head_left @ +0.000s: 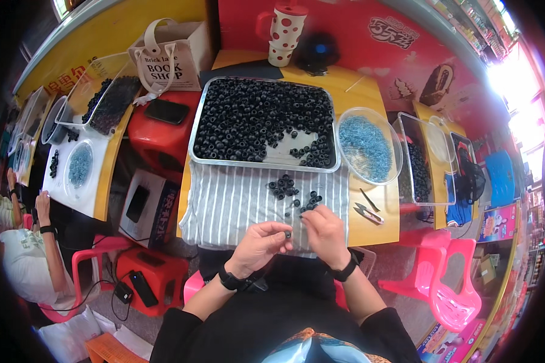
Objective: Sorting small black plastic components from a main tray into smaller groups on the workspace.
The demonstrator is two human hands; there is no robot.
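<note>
My left hand (261, 247) pinches a small black holed piece (287, 235), round like a bead, between thumb and fingertips. Beside it, my right hand (326, 236) is closed, fingertips pressed together; what they hold is too small to make out. Both hands are over the front of a grey-and-white striped cloth (224, 202). Just beyond the fingers lie loose black pieces (281, 186) in small clusters. A silver metal tray (263, 164) behind the cloth holds many more. Right of it stands a clear round tub (399, 158) of tiny light-blue bits (366, 145).
Thread snips (368, 213) and dark tweezers (369, 199) lie at the table's right. Behind are a spotted tumbler (286, 33) and a canvas bag (172, 57). A phone (167, 111) rests on a red stool. Another person (33, 260) sits at the left; a pink chair (451, 278) stands right.
</note>
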